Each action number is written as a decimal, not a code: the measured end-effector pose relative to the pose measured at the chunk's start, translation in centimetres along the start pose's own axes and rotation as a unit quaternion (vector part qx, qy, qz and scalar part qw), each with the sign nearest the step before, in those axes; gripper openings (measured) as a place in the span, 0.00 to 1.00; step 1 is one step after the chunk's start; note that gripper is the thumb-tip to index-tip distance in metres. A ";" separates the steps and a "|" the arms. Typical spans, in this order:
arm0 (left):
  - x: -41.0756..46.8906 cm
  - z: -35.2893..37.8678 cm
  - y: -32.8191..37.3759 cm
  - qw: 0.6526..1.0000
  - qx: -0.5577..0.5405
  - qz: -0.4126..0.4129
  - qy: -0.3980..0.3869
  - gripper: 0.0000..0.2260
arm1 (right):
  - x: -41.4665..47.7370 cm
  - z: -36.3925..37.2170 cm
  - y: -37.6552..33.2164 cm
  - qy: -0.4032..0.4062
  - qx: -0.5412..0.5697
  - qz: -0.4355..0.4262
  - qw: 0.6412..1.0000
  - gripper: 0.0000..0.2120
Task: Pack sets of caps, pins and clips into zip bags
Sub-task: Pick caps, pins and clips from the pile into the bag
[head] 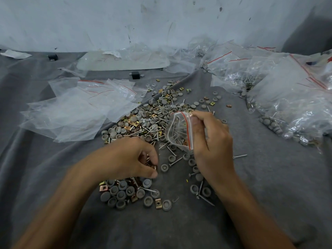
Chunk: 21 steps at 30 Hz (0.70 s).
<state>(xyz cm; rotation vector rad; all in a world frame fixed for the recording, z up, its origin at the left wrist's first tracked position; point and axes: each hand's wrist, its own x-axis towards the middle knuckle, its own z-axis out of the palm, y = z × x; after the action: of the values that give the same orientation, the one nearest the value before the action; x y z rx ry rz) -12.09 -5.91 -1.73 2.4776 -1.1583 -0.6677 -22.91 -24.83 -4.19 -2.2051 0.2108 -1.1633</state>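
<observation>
Seen from the head camera, a big heap of parts [149, 119] lies in the middle of a grey cloth [269, 194]. It has round grey caps, long silver pins and little gold and copper clips, far too many to count. The right hand [212, 146] holds one small zip bag [179, 133] up over the near side of the heap, with thumb and fingers curled round its edge. The bag stands on its long side, top to bottom, and its red zip line runs down the side next to the hand. Silver pins show inside it. The left hand [131, 157] is curled over the near parts and pinches a few copper clips [150, 163]; I cannot tell how many. A loose stack of empty bags [75, 112] lies to the left. Full bags [291, 105] are heaped on the right. Two small black blocks [52, 57] [135, 75] sit near a flat white board [122, 62], whose faint red marks are too blurry to read.
</observation>
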 end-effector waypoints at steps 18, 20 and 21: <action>0.6 0.8 0.9 0.969 0.194 0.014 0.154 0.06 | 0.0 0.1 0.1 0.006 -0.001 -0.015 1.000 0.09; 0.4 0.6 0.9 0.971 0.173 0.011 0.168 0.06 | 0.0 0.1 0.1 0.002 0.001 -0.013 1.000 0.09; 0.3 0.5 1.0 0.974 0.149 0.015 0.170 0.06 | 0.0 0.1 0.1 0.001 0.001 -0.012 1.000 0.09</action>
<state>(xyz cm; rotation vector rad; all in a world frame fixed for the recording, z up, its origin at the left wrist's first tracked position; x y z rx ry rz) -12.80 -6.83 -1.79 2.6689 -1.2276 -0.0519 -22.84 -24.87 -4.24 -2.2099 0.1851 -1.1779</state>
